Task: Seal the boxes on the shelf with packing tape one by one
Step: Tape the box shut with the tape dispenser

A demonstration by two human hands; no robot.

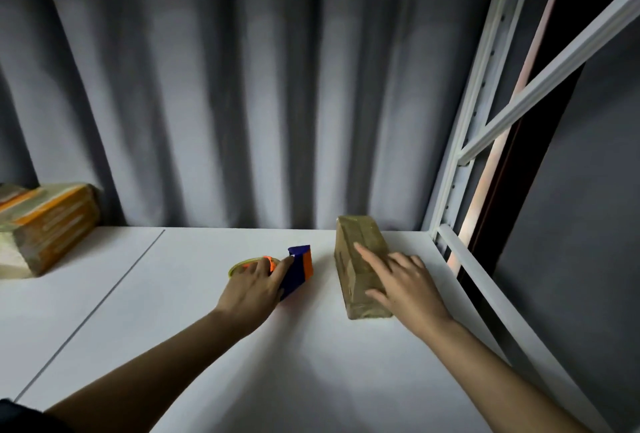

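A small brown cardboard box wrapped in clear tape lies lengthwise on the white shelf, right of the middle. My right hand rests on its top and right side with the fingers spread and straight. To its left a blue and orange tape dispenser with a yellowish tape roll stands on the shelf. My left hand lies over the roll and handle, the fingers curled round it.
More taped boxes, with orange strips, are stacked at the far left of the shelf. A grey curtain hangs behind. White metal shelf uprights and a brace run along the right side, with a rail at the shelf's right edge.
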